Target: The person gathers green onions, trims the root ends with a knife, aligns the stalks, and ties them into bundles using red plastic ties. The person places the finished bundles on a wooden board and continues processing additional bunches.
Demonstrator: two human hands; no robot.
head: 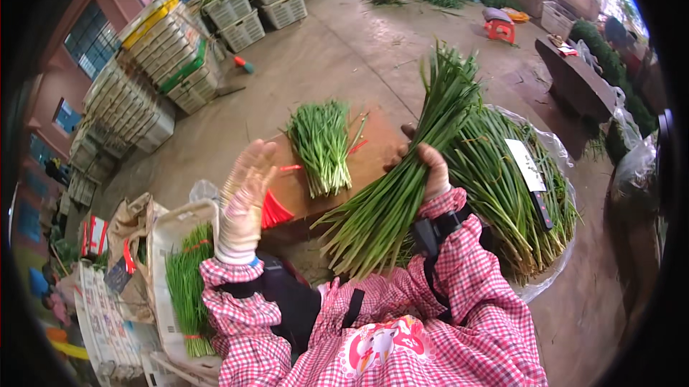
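My right hand [430,166] grips a thick bunch of long green leafy stalks [403,188], like garlic chives, above the board's right side. My left hand [248,188], in a pale glove or wrapping, is raised with its fingers apart and nothing in it. Between the hands, a shorter bunch of chives [323,150] lies on a brown wooden board [377,123]. Red ties [274,209] hang at the board's left edge. On my right, a large pile of stalks [490,182] rests on clear plastic. A cleaver-like knife with a black handle [540,209] lies on that pile.
A white plastic crate [161,268] at my left holds chives bound with red bands [188,290]. Stacked crates [172,53] stand at the back left. A red stool [500,30] and a dark slab-like table [576,80] are at the back right.
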